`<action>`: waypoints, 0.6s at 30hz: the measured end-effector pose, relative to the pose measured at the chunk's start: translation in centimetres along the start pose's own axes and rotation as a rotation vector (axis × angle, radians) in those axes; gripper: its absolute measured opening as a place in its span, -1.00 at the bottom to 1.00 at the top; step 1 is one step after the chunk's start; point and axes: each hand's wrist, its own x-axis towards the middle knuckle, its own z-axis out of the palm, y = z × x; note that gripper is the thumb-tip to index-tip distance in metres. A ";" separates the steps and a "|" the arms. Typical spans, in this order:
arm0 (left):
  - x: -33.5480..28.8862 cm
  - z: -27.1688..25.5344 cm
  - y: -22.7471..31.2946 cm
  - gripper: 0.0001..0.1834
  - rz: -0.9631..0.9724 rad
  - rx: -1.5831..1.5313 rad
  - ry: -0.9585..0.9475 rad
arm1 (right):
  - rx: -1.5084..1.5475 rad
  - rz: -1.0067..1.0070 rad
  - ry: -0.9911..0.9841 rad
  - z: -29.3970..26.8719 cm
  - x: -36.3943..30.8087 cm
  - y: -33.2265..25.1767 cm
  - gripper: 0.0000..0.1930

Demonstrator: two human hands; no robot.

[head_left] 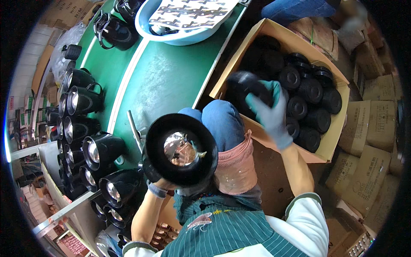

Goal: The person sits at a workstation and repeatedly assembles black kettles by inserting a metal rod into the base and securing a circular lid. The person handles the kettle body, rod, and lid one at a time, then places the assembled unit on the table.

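Observation:
My left hand (165,184), mostly hidden behind it, holds a black jug (152,145) over my lap. The jug's wide round end faces up, with a shiny mirror-like surface inside. My right hand (272,113), in a grey and green glove, is closed on a black round base (245,83) at the carton's near left side. Motion blurs that part. More black round ribbed parts (309,89) fill the open carton (338,137) to my right.
A green conveyor belt (150,77) with white lines runs ahead on the left. Rows of black jugs (81,100) lie along its left side. At the far end stands a light blue basin (184,39) with a printed sheet (192,13) on it. Stacked cartons (370,180) stand at the right.

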 end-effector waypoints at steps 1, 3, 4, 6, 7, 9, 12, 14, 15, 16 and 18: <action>0.0 0.1 -0.1 -0.36 0.017 0.157 -0.032 | -0.067 -0.226 -0.099 1.2 -2.1 -2.4 -0.53; 0.2 -1.3 0.3 -0.22 0.198 1.058 -0.103 | -0.176 -0.693 -0.332 3.1 -4.0 -6.3 -0.50; -0.1 -2.1 0.5 -0.15 0.322 1.448 -0.076 | -0.162 -0.579 -0.365 4.4 -5.7 -7.9 -0.47; 0.3 -5.5 -1.3 -0.11 0.386 1.441 -0.046 | -0.107 -0.432 -0.514 5.1 -7.3 -9.8 -0.40; -0.3 -6.2 -1.5 -0.12 0.336 1.334 -0.064 | -0.067 -0.392 -0.624 4.9 -7.4 -10.4 -0.37; -0.9 -6.8 -1.6 -0.15 0.243 1.122 -0.094 | -0.021 -0.358 -0.787 4.3 -7.5 -11.0 -0.34; -2.9 -1.8 -2.0 -0.24 0.385 1.100 -0.205 | -0.077 -0.251 -0.741 5.0 -10.0 -12.0 -0.43; -3.9 -1.1 -2.1 -0.29 0.454 1.173 -0.262 | -0.103 -0.195 -0.718 5.2 -11.4 -12.8 -0.46; -4.4 -0.8 -2.2 -0.33 0.454 1.103 -0.310 | -0.086 -0.183 -0.704 5.2 -12.1 -12.7 -0.47; -4.9 -0.4 -2.3 -0.36 0.454 1.034 -0.361 | -0.061 -0.249 -0.703 5.4 -12.3 -12.8 -0.46; -5.3 -0.6 -2.6 -0.41 0.333 0.620 -0.459 | -0.008 -0.380 -0.693 5.8 -12.9 -13.1 -0.45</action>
